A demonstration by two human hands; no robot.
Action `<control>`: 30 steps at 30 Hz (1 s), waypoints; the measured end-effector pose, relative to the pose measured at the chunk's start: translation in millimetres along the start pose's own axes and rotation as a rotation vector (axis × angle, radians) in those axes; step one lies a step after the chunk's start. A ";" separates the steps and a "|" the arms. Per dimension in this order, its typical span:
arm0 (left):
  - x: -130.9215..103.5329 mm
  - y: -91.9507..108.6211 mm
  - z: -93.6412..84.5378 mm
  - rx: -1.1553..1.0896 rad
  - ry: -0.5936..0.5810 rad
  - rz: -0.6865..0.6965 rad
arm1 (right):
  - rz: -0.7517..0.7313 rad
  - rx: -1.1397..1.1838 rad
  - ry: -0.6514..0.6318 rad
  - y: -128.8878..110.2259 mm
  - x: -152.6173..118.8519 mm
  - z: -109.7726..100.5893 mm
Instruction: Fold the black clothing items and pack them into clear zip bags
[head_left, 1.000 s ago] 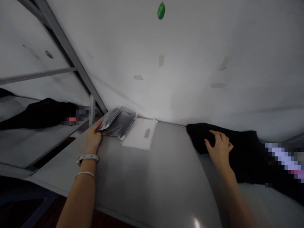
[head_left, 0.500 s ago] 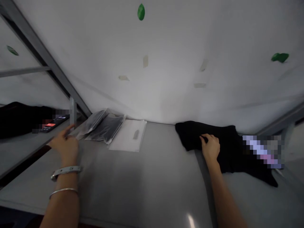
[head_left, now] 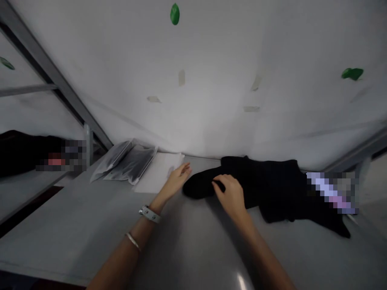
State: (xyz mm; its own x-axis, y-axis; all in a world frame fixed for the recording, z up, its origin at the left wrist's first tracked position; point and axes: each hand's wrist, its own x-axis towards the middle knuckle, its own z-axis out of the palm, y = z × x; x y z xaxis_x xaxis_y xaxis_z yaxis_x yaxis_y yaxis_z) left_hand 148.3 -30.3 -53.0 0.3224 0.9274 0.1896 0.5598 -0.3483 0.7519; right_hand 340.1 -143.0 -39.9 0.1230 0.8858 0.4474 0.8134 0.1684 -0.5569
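Observation:
My right hand (head_left: 230, 194) pinches a piece of black cloth (head_left: 201, 183) between thumb and fingers. Its rounded left end sticks out over the grey tabletop, and I cannot tell what kind of garment it is. Behind and to the right, more black cloth (head_left: 272, 181) lies in a dark heap, merging with the held piece. Just left of the rounded end, my left hand (head_left: 177, 179) hovers with fingers stretched and nothing in them. Beneath and behind it lies a flat white bag (head_left: 151, 177), partly covered by the hand.
Two clear bags with dark contents (head_left: 131, 163) lie left of the white bag. A white wall (head_left: 208, 121) rises behind the grey table (head_left: 99, 225). Metal frame bars (head_left: 87, 141) stand at left. A blurred-out patch (head_left: 332, 193) covers something at right.
My left hand has swung from the far left to the middle, beside the black cloth. My right hand has moved left, drawing a black piece out from the heap.

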 end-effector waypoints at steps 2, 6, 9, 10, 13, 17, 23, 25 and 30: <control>-4.2 -0.7 13.5 0.067 -0.022 0.033 | -0.024 0.171 -0.213 -9.4 -2.6 1.6; -9.1 -6.8 10.4 0.199 -0.067 0.057 | 0.004 0.330 -0.251 10.6 4.6 -6.8; -8.7 -11.6 -3.3 0.253 -0.206 0.030 | 0.016 0.003 -0.082 44.3 22.2 -10.4; -8.5 -12.9 -8.0 0.255 -0.243 0.018 | 0.009 -0.135 -0.098 55.1 29.4 -9.7; -9.6 -16.1 -21.1 0.253 -0.346 -0.023 | -0.044 -0.265 -0.181 77.7 49.6 -3.3; -12.8 -14.1 -36.1 0.278 -0.528 -0.019 | -0.133 -0.336 -0.235 84.1 64.4 3.2; -14.1 5.4 -53.7 0.084 -0.313 0.153 | -0.163 -0.387 -0.121 82.1 62.3 -22.0; -14.0 12.9 -58.8 0.030 -0.184 0.122 | -0.142 -0.304 -0.054 81.0 57.8 -43.0; -27.5 39.2 -76.0 -0.258 -0.022 0.077 | -0.024 0.115 -0.113 61.0 36.0 -117.4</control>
State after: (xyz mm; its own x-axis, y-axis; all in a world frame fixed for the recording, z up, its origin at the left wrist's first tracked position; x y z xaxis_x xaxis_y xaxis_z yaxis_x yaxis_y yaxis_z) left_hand 103.4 -59.1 19.3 0.3746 0.8954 0.2407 0.3207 -0.3687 0.8725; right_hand 460.9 -151.6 24.4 0.0342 0.9226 0.3842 0.7442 0.2330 -0.6260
